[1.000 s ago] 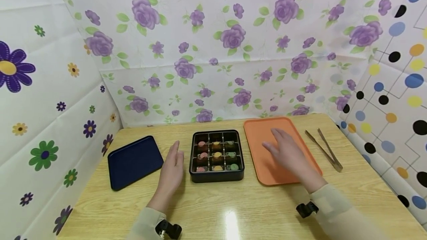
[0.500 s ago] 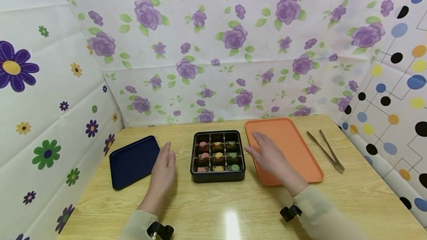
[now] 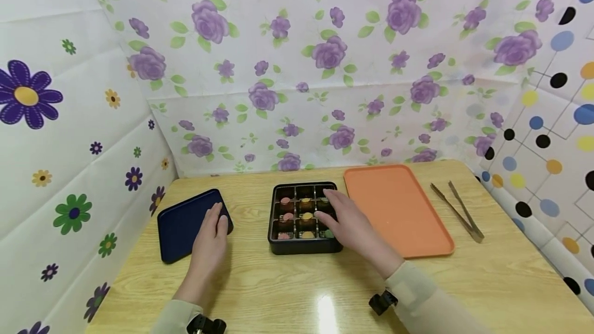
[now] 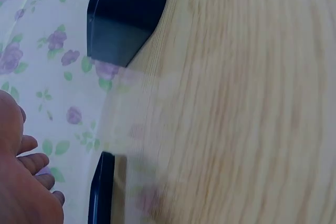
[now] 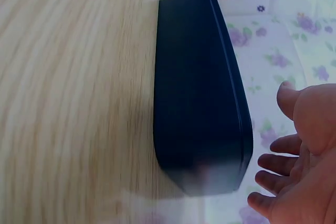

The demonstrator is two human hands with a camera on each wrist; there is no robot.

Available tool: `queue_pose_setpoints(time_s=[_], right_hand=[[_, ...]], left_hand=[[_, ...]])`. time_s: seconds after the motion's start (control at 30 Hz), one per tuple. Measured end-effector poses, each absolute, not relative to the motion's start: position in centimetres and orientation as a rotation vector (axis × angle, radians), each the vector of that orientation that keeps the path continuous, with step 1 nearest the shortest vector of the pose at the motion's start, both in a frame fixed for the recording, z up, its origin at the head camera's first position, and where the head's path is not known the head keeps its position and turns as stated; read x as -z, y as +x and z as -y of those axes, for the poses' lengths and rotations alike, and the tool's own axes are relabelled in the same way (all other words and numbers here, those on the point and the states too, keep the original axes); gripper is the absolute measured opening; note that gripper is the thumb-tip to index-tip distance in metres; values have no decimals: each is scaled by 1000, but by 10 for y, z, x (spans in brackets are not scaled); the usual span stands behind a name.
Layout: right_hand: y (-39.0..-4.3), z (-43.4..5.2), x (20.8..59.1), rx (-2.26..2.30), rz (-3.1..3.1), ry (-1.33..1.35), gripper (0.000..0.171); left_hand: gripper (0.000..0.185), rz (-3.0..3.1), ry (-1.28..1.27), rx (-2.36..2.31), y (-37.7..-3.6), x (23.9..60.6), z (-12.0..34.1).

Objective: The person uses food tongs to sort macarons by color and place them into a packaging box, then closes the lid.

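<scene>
A black box point(image 3: 303, 247) divided into compartments stands mid-table, with pink point(image 3: 287, 217), yellow point(image 3: 307, 216) and green macarons point(image 3: 329, 233) in its rows. My right hand point(image 3: 350, 224) hovers over the box's right side, fingers spread and loosely bent, covering part of the green row. In the right wrist view, that palm point(image 5: 315, 156) is apart from the box wall point(image 5: 199, 93) and holds nothing. My left hand point(image 3: 210, 244) is above the right edge of a dark blue tray point(image 3: 183, 228), fingers extended. The left wrist view has those fingers point(image 4: 34, 162) holding nothing.
An orange tray point(image 3: 399, 210) lies right of the box, partly behind my right forearm. Metal tongs point(image 3: 460, 213) rest on the table at far right. Patterned cloth walls point(image 3: 278, 66) enclose the table's back and sides.
My right hand has moved left from over the orange tray to over the box's right side. My left hand has moved left, from beside the box to the blue tray's edge.
</scene>
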State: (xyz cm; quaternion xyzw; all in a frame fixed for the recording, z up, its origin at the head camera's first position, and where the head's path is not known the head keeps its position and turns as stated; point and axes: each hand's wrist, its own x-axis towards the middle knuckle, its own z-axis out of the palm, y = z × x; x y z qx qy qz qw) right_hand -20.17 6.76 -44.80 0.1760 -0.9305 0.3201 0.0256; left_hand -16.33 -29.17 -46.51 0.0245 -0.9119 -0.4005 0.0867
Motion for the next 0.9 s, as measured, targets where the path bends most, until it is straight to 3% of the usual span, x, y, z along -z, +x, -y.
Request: queue_pose_setpoints(time_s=[0.6, 0.9], right_hand=[[-184, -5, 446, -1174, 2775, 768, 71], [-182, 26, 447, -1283, 2796, 844, 76]], left_hand=[[61, 2746, 216, 1115, -149, 464, 342], [63, 2731, 275, 1107, -146, 463, 364]])
